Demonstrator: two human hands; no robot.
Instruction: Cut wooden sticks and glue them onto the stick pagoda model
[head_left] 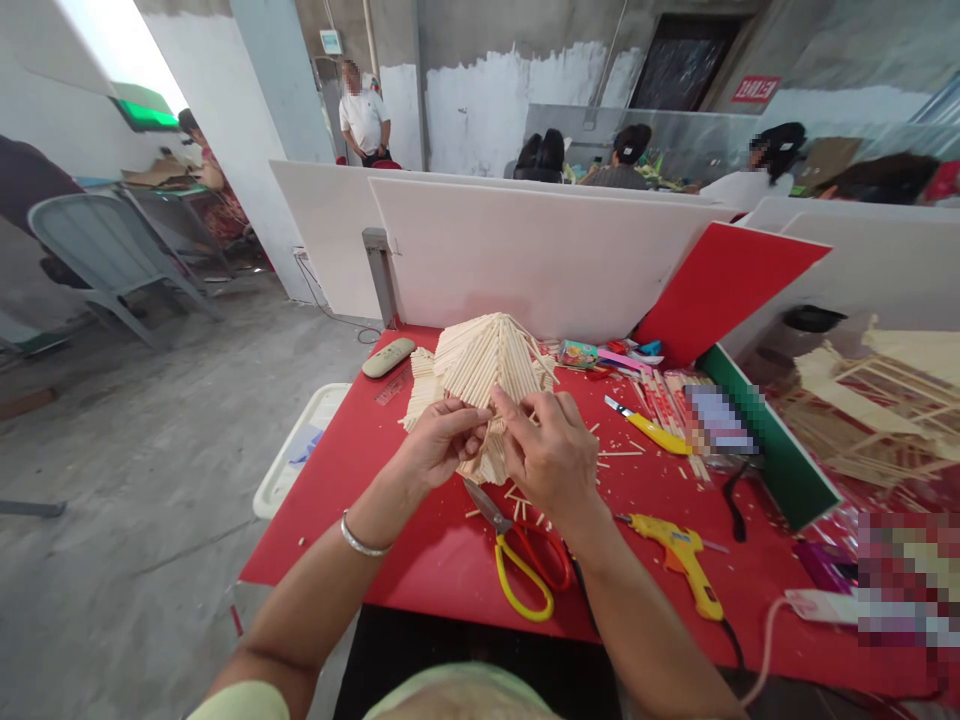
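A small house-like model built of pale wooden sticks [491, 355] stands on the red table, its roof made of sticks laid side by side. My left hand [448, 440], with a silver bangle at the wrist, is closed in a pinch at the near edge of the roof; what lies between its fingertips is too small to make out. Close beside it, my right hand [553, 452] has its fingers bent, the index finger reaching to the roof's lower edge; its grip is partly hidden. Scissors [517, 560] with yellow and red handles lie just below the hands.
Right of the model lie a yellow utility knife [652, 428], bundled sticks [664, 395] and a yellow hot glue gun [679, 555] with its cord. A green-sided divider [772, 440] borders the right. White panels [525, 250] stand behind the table [330, 520]; people sit beyond.
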